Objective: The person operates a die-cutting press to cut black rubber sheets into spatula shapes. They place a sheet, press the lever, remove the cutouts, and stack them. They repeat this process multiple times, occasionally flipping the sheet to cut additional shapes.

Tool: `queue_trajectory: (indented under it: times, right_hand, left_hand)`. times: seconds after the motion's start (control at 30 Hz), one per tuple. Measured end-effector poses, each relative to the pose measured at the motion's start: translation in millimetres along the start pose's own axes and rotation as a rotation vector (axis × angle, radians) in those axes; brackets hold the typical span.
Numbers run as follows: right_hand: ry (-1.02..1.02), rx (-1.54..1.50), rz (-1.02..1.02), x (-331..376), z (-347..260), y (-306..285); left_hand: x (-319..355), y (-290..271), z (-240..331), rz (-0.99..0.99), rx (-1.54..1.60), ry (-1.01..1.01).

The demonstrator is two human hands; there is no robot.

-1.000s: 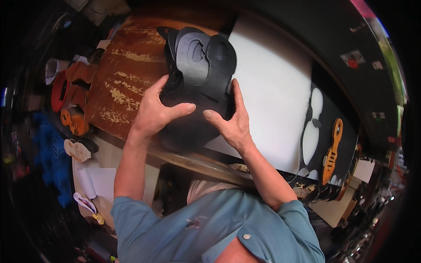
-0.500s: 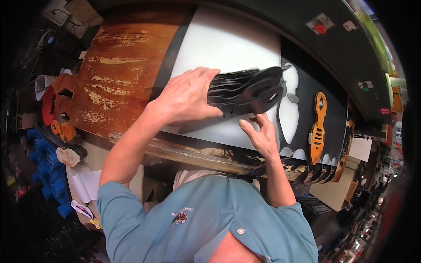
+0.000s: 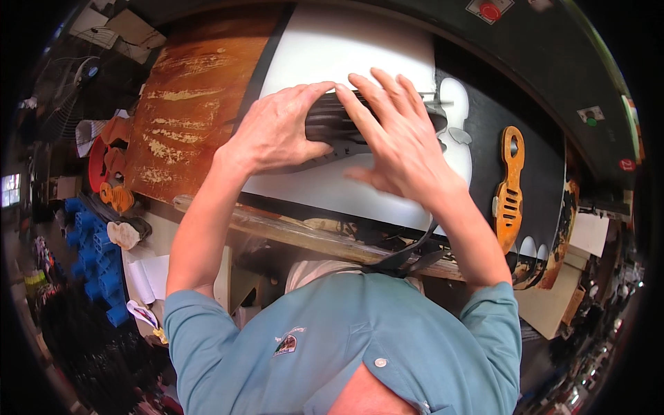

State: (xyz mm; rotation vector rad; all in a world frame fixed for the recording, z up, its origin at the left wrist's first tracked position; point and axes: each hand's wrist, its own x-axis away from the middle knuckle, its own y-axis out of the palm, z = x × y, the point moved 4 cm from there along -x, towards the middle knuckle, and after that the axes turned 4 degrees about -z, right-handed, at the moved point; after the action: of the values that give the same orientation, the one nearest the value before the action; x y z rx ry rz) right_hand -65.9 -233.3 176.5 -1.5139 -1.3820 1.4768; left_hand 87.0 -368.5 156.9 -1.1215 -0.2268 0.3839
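A stack of black flat cut-out pieces [image 3: 327, 124] is held in my left hand [image 3: 273, 131], whose thumb lies along the near side and whose fingers curve over the far side. My right hand [image 3: 401, 142] is spread over the right part of the stack, fingers stretched out and the thumb apart, slightly blurred. It hides much of the stack's right end. Beneath both hands lies a white board [image 3: 353, 38]. To the right, a black sheet [image 3: 543, 187] has cut-out openings through which white shows. On that sheet rests an orange-brown slotted form [image 3: 510, 183].
A worn brown board [image 3: 200, 76] lies to the left. The bench has a wooden front rail [image 3: 290, 232], with black offcut strips hanging by it. Blue plastic pieces [image 3: 97, 259] and a red round container [image 3: 97, 166] are at the left. A dark machine beam [image 3: 539, 83] spans the far side.
My right hand has moved from the near side of the stack up and over it, fingers spreading. My left hand keeps its hold on the stack. The whole view has shifted slightly.
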Motion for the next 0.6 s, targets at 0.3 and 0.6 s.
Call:
queue_trajectory:
  times: [0.3, 0.6]
  right_hand:
    - [-0.035, 0.010, -0.124, 0.7, 34.9, 45.1]
    - [0.013, 0.163, -0.154, -25.2, 15.0, -9.2]
  left_hand:
    - [49.6, 15.1, -23.6, 0.275, 0.011, -0.054]
    - [55.5, -20.5, -23.7, 0.351, 0.240, -0.058]
